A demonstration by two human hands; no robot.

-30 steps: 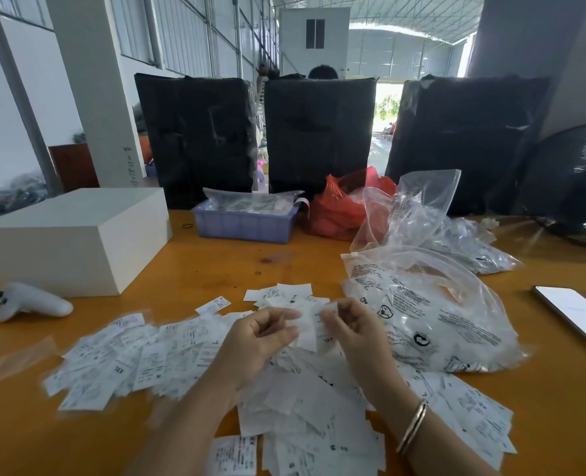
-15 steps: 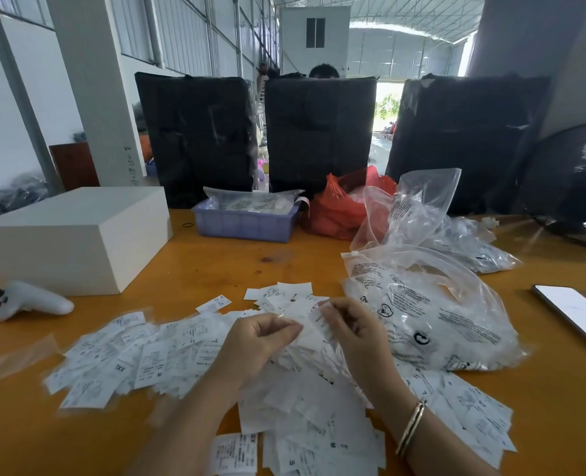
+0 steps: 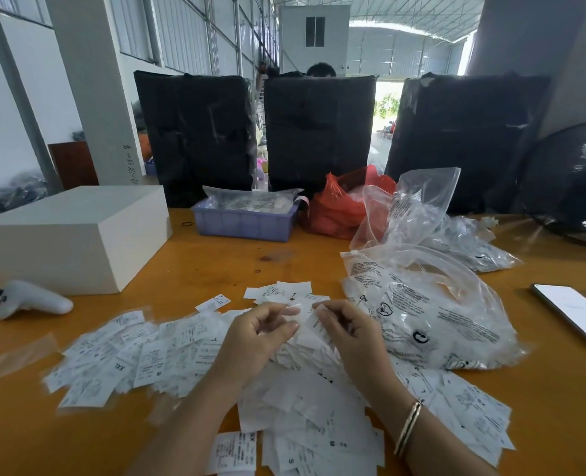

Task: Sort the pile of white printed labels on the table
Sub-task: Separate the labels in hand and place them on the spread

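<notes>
Lying at the far left of the smooth orange-brown wooden table (image 3: pixel 198 262) is a rounded white plastic controller (image 3: pixel 30 300), with a matte white rectangular box (image 3: pixel 75 235) behind it. Thin, papery white labels (image 3: pixel 140 355) printed in black are strewn in a loose, overlapping pile across the near half of the table, from the left spread to under both forearms and on to the right.

Above the middle of the pile, the left hand (image 3: pixel 257 341) has its fingers curled, thumb and fingertips pinching a small white label (image 3: pixel 307 322); the right hand (image 3: pixel 350 334), wearing a gold bangle (image 3: pixel 410 427) on the wrist, pinches the same label from the other side. Compared with a second ago, the hands sit closer together and the label between them looks more crumpled and less upright.

Farther back, a lilac ribbed plastic tray (image 3: pixel 246 223) holds flat clear packets of printed pieces. Beside it slumps a crinkled red plastic bag (image 3: pixel 339 207); its contents cannot be made out. Glossy clear plastic bags (image 3: pixel 432 310) with black printing, holding white material, bulge just right of the hands. A flat phone (image 3: pixel 573 314) with a lit screen lies at the far right.
</notes>
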